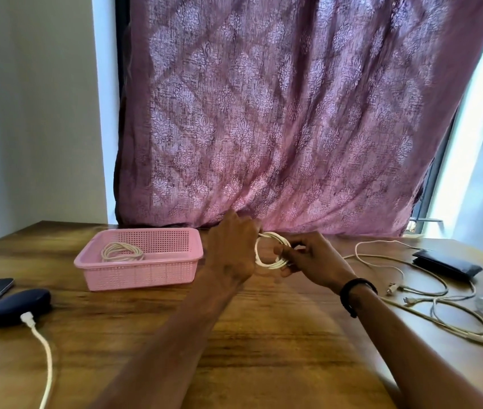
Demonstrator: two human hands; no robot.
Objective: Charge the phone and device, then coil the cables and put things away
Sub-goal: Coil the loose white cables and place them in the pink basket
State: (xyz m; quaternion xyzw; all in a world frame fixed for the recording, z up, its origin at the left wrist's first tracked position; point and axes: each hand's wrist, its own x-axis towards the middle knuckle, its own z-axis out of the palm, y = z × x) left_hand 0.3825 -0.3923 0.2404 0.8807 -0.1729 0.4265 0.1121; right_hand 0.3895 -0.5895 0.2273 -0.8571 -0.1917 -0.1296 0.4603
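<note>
Left hand [232,246] and right hand [308,259], close together above the brown wooden table [264,335], both grip a coiled white cable [269,262]. Beside them, a pink perforated plastic basket [146,273] holds another coiled white cable [121,251].

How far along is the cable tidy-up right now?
Done: one coiled white cable lies in the pink plastic basket. In hand: left hand and right hand grip a second white coil. Left: loose white cables on the wooden table, and the dark oval device is plugged in.
</note>
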